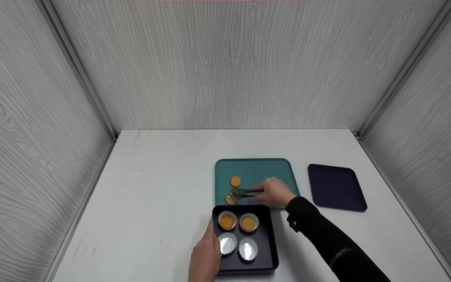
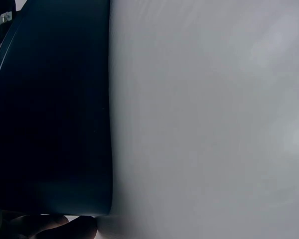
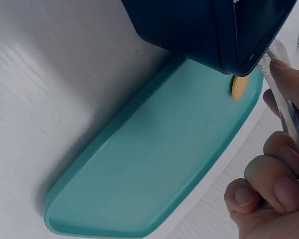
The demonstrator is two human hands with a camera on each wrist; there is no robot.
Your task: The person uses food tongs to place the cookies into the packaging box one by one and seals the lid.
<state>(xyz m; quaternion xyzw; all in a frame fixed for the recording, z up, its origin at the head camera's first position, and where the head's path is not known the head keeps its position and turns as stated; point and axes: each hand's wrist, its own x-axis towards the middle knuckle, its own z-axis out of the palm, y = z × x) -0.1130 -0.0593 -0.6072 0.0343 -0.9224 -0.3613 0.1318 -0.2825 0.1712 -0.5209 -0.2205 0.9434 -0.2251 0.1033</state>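
I view a white tabletop [image 1: 163, 184] bearing a teal, shallow rectangular tray [image 1: 262, 168]; a dark navy, deep square-cornered box [image 1: 265, 241] stands before its near edge, and a dark purple, flat tray [image 1: 337, 188] lies to the right. The left hand [image 1: 205, 254] holds the box by its left side. The right hand [image 1: 275, 192], its fingers curled, grips a pair of silver metal tongs [image 1: 246, 191] with perforated ends. Inside the box I count four white fluted paper cups [image 1: 248, 249] in two rows: the far pair contain orange pieces [image 1: 248, 224], the near pair show shiny bottoms. Smallest, two orange round discs [image 1: 235, 181] lie toward the teal tray's left side; the tongs' ends overlap the nearer one, though I cannot tell whether they pinch it.
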